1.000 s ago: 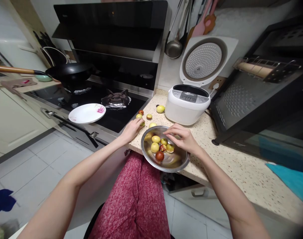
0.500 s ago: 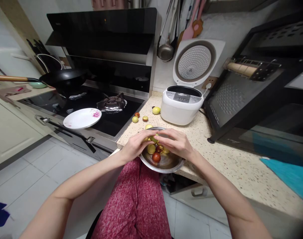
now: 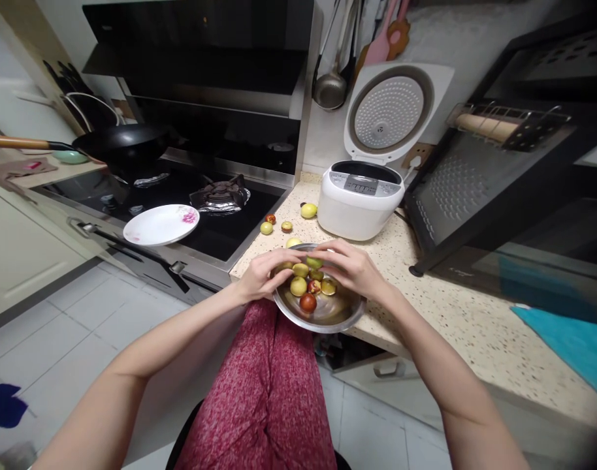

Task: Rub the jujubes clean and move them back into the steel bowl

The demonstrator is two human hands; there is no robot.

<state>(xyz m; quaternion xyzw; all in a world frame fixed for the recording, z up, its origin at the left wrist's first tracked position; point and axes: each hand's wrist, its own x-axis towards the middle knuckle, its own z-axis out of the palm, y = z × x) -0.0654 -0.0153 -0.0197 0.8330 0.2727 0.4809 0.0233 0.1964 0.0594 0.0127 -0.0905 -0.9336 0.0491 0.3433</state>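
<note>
Over the steel bowl [image 3: 319, 313] at the counter [image 3: 455, 320] edge, both hands meeting above its far rim. Pinching one greenish fruit [image 3: 314, 262] between the fingertips of the left hand [image 3: 263, 275] and the right hand [image 3: 351, 267], each curled about it from its own side, the fruit sitting between them and just above the bowl's contents; right hand seeming to be taking more of the grip, though hard to tell. Long axis of the fruit lying roughly left to right, across the gap between the two sets of fingertips. Lying directly below, inside the bowl: a small heap of yellow-green fruits, one darker red fruit [image 3: 307, 302] nearest the body, and what looks like a little water. Resting loose on the counter beyond the bowl, well apart from the hands: four or five more fruits [image 3: 309, 210], toward the stove [image 3: 215, 215]. Standing further back, a rice cooker [image 3: 360, 202] with lid raised, inner pot not visible enough to judge. Sitting on the stove's near edge, a white plate [image 3: 161, 224], holding nothing visible.
</note>
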